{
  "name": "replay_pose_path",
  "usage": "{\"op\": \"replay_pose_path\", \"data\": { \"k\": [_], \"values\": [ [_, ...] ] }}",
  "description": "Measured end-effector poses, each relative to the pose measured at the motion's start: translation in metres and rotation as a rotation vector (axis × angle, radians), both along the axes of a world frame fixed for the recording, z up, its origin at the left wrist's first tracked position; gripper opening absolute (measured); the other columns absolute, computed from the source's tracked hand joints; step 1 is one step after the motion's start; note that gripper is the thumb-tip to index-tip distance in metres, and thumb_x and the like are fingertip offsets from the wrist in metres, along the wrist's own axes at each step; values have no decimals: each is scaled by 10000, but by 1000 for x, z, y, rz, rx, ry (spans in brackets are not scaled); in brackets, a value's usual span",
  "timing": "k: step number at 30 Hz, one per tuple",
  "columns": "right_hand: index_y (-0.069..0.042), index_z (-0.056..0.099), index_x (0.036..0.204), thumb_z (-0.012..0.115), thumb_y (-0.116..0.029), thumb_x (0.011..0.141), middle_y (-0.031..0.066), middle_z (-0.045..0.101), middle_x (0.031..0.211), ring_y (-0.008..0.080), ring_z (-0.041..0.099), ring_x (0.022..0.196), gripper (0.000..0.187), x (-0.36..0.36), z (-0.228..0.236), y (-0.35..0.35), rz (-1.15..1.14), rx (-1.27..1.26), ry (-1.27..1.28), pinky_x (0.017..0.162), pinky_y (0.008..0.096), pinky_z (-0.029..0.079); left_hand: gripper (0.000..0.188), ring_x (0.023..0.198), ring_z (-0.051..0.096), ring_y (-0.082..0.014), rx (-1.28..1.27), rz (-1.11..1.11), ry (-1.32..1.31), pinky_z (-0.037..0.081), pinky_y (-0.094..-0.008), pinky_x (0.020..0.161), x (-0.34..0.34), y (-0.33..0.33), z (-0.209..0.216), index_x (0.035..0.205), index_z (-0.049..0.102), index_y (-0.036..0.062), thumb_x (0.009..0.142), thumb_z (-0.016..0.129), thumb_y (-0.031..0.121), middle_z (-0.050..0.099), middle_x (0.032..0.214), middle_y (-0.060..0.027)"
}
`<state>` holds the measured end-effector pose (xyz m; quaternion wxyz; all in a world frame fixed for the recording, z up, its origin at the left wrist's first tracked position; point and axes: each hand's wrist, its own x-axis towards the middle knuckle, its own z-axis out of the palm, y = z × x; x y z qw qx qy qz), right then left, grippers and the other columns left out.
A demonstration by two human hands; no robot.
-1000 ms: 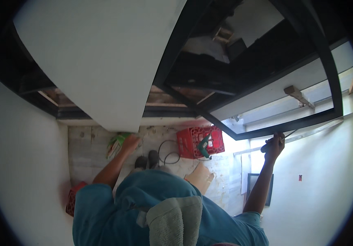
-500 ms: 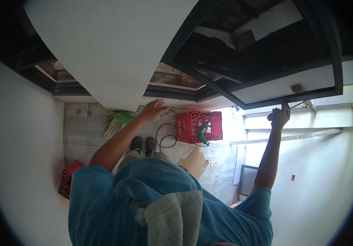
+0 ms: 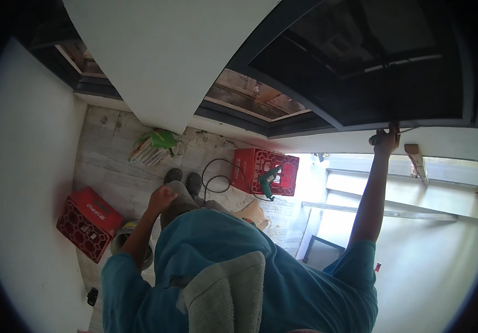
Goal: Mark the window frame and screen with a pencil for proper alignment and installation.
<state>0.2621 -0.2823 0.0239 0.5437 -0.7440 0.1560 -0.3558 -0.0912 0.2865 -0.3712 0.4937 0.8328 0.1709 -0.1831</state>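
My right hand (image 3: 386,141) is raised at far right, at the lower edge of a dark-framed window sash (image 3: 327,117). Its fingers are closed round a screwdriver, by its look, with a dark handle end (image 3: 376,137) on one side and a thin shaft on the other. The sash's dark pane lies almost in line with the wall. Low beside my thigh, my left hand (image 3: 163,198) has its fingers curled in, and nothing shows in them.
A red crate (image 3: 266,172) under the window carries a green power drill (image 3: 270,182) with a looped black cord (image 3: 214,176). Another red crate (image 3: 90,221) and a bucket (image 3: 145,256) stand at left. A green-and-white bag (image 3: 155,147) lies by the wall; a metal bar (image 3: 383,212) crosses at right.
The sash has swung toward the wall, with my right hand still at its lower edge. My left hand has dropped from near the sill to beside my thigh. My view has turned somewhat.
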Motion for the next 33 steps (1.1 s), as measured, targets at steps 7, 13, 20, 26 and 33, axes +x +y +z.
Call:
{"op": "replay_pose_path", "data": {
  "k": [7,13,20,26,33],
  "values": [
    [-62,529,1089,561,-93,891,13,404,495,105,383,361,203,-104,-1,-21,-48,-395,34,515,280,477,364,847,658,-294,151,-778,171,509,-393,752,65,-61,16,871,688,65,654,736,353,682,889,-135],
    [-65,498,966,552,-116,895,23,439,540,101,402,352,103,-234,19,71,0,59,93,251,252,314,479,940,655,-290,245,-1072,467,509,-380,803,77,-47,38,1018,708,87,639,710,381,681,1029,-149],
    [-64,491,939,596,-46,814,60,526,629,140,537,498,164,-347,3,81,185,230,82,424,267,459,493,946,652,-269,123,-1204,584,508,-377,822,43,1,-7,1093,690,94,700,711,390,683,1062,-118],
    [-20,542,904,662,-23,681,83,545,698,149,560,532,254,-386,7,167,388,197,34,483,262,485,534,967,624,-186,-117,-1158,822,491,-353,855,28,57,-49,1175,663,126,716,737,387,675,1091,-60],
    [-4,588,797,679,-40,586,82,561,729,160,565,557,233,-396,9,198,601,-78,44,473,245,465,495,898,655,-245,1,-1345,418,507,-386,784,22,85,-31,1116,683,114,727,697,421,690,1038,-97]
  ]
}}
